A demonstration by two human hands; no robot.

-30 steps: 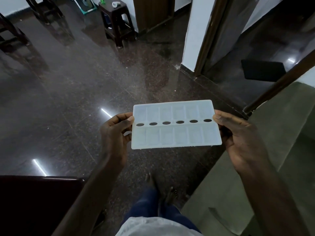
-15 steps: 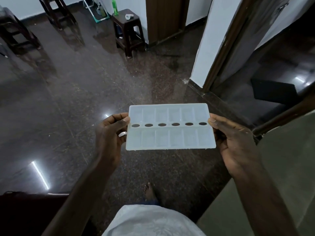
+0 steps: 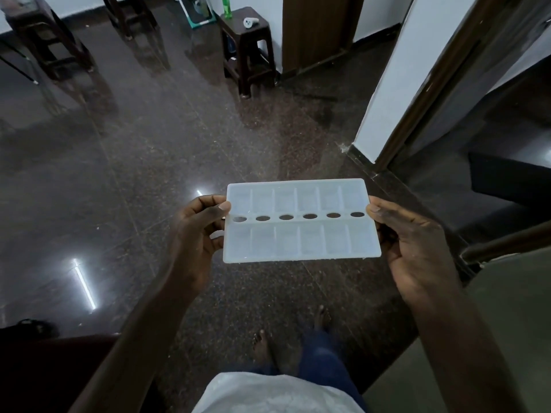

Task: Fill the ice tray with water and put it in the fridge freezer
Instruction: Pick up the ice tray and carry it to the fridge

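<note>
While standing on the dark speckled floor (image 3: 149, 174), the person is holding the white ice tray (image 3: 301, 231) out level in mid-air, well above it. Left hand (image 3: 193, 234) is gripping the tray's left short edge, right hand (image 3: 414, 242) is gripping the right one, thumbs on top, left fingers (image 3: 215, 240) curling underneath.

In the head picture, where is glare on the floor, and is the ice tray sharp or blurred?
Head view: dim room; bright glare streaks on the polished floor left of the left hand; the ice tray is sharp.
</note>
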